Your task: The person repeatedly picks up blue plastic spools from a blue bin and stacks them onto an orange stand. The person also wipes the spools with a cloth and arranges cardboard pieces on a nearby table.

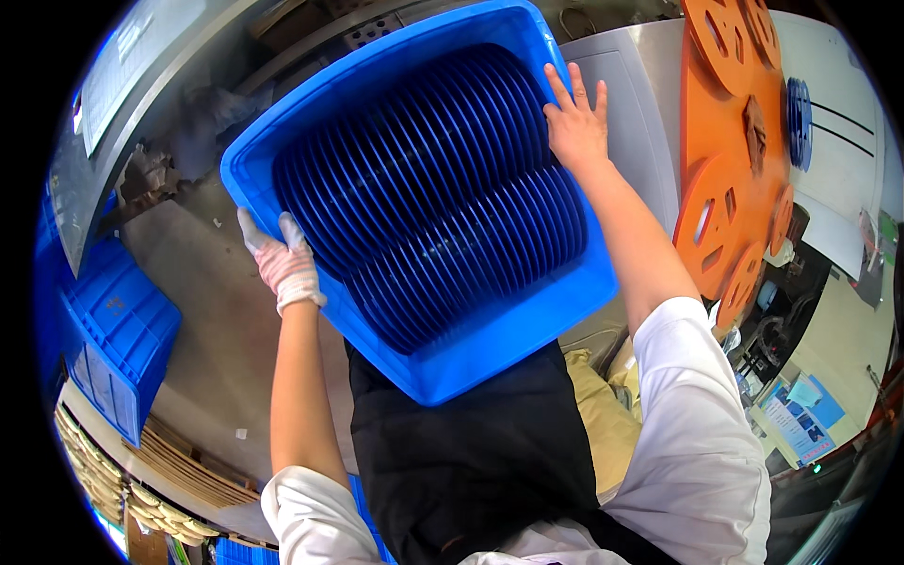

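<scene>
A large blue plastic bin (527, 344) hangs tilted in front of my black apron. Two rows of thin dark blue discs (414, 174) stand on edge inside it, packed side by side. My left hand (285, 266), in a whitish glove, grips the bin's left rim. On the upper right rim rests my bare right hand (577, 130), its fingers spread over the edge and its palm against the bin's side. The undersides of the bin and of both palms are hidden.
Blue crates (122, 330) stand at the left, above stacked cardboard (188, 471). To the right is an orange panel (695, 104) with slotted orange discs (711, 221) and a blue spool (799, 122) beyond it. Tan sacks (603, 424) lie behind my right arm.
</scene>
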Tool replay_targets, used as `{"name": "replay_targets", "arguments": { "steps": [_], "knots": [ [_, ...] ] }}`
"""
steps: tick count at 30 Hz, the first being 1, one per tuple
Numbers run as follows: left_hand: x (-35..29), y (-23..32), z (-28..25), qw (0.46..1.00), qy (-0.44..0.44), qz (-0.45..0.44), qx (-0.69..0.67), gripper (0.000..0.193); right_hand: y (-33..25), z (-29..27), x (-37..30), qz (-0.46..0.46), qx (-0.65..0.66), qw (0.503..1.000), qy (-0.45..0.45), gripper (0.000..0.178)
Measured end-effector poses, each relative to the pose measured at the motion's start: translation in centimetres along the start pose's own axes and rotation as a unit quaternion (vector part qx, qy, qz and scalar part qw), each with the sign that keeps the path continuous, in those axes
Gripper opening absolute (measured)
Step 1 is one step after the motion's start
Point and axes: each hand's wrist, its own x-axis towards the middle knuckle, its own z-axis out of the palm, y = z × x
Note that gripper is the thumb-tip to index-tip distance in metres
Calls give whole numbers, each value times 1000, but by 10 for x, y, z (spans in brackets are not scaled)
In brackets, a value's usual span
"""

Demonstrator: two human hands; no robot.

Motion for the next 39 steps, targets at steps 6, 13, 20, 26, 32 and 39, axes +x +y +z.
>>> {"name": "replay_targets", "arguments": {
  "steps": [6,13,20,26,32,39],
  "knots": [
    [6,-15,12,996,42,47,57,64,-8,16,19,-16,-62,996,55,9],
    [7,-12,11,998,33,9,59,65,-2,15,21,-135,-18,990,41,11],
    [9,-9,10,997,23,-20,70,64,-12,7,30,-126,47,991,28,15],
    [10,2,6,996,-17,-68,55,68,-13,17,33,-180,29,980,82,18],
    [8,-2,7,997,10,-37,63,66,-21,13,30,-154,104,981,49,15],
    [9,-5,8,997,4,-45,66,66,-35,7,26,-154,91,984,24,18]
  ]
}}
